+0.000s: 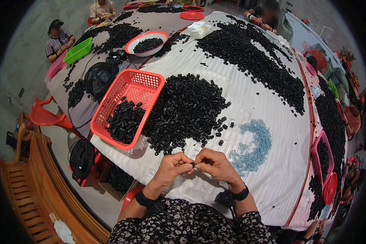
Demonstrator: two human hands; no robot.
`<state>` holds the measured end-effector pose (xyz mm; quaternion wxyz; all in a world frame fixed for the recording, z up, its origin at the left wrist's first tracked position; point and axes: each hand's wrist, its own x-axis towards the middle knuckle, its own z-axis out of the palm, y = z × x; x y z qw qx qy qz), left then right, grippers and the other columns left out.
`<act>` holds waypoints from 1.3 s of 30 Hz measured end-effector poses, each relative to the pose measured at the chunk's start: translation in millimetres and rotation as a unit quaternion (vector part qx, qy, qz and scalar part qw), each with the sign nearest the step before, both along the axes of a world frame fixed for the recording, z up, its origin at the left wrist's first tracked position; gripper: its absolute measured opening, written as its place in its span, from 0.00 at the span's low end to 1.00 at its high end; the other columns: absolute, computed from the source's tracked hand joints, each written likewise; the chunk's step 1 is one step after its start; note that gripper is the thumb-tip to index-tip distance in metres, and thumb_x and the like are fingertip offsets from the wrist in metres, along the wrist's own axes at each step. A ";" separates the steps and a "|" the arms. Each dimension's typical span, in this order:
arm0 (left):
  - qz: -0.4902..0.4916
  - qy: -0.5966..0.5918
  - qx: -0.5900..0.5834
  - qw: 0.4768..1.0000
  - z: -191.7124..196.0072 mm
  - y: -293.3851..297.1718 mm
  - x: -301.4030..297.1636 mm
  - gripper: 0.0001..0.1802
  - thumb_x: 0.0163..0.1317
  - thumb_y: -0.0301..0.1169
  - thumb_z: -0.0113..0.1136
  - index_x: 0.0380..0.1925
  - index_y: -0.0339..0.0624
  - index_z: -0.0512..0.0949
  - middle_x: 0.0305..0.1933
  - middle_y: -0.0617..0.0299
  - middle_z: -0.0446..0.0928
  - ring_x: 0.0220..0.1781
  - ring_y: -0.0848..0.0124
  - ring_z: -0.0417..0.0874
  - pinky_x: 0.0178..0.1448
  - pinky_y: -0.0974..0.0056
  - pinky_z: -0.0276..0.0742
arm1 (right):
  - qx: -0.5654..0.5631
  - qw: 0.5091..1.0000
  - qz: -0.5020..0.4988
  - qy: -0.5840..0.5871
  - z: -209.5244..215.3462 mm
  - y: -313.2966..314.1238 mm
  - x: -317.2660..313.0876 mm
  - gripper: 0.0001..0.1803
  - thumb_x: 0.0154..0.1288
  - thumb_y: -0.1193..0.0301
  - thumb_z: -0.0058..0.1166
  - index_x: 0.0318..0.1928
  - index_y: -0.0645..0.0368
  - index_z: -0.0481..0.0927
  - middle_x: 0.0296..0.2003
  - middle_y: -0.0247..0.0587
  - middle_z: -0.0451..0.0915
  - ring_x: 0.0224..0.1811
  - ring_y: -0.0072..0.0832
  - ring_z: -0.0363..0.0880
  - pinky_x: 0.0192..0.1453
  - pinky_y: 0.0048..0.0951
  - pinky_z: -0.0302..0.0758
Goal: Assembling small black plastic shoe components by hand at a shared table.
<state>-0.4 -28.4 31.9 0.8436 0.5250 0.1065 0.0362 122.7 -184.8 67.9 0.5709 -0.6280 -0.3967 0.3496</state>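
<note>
My left hand [175,166] and my right hand [215,164] meet just above the near part of the white-covered table [282,171]. Fingers and thumbs of both are pinched around a small black plastic part [193,165], mostly hidden by the fingertips. Just beyond my hands spreads a large heap of short black cylindrical parts [187,107]. A curved patch of small clear bluish pieces [258,150] lies to the right of my right hand. Up and left of my left hand sits a red plastic basket [151,81], partly filled with black parts [127,122].
Farther off are another large black heap [244,51], a red-rimmed white bowl [163,37] and a green basket [78,51]. A pink basket [323,156] and red bowl [330,189] stand at right. Several people sit around the tables. A wooden bench [24,195] is at left.
</note>
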 end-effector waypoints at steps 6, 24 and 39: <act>-0.072 0.008 0.050 0.996 -4.4 3.7 -5.9 0.05 0.60 0.22 0.59 0.36 0.32 0.78 0.31 0.59 0.80 0.32 0.77 0.81 0.38 0.73 0.78 | -0.057 0.982 0.093 0.154 -13.0 -1.4 12.2 0.11 0.56 0.70 0.65 0.27 0.58 0.74 0.21 0.21 0.68 0.24 0.11 0.62 0.27 0.17 0.59; -0.029 -0.125 -0.200 0.971 -17.7 45.1 -29.6 0.05 0.56 0.17 0.56 0.34 0.28 0.76 0.30 0.51 0.78 0.30 0.69 0.80 0.36 0.67 0.77 | -0.055 0.939 -0.227 -0.251 -45.4 10.1 18.8 0.03 0.61 0.75 0.51 0.33 0.63 0.74 0.28 0.47 0.72 0.30 0.38 0.74 0.35 0.32 0.71; -0.009 -0.138 -0.182 0.974 -16.5 51.2 -27.1 0.05 0.57 0.20 0.59 0.33 0.30 0.75 0.29 0.51 0.78 0.29 0.69 0.78 0.35 0.66 0.75 | -0.112 0.889 -0.140 -0.422 -58.9 12.0 23.8 0.08 0.59 0.78 0.50 0.40 0.57 0.73 0.31 0.45 0.68 0.35 0.42 0.72 0.37 0.38 0.71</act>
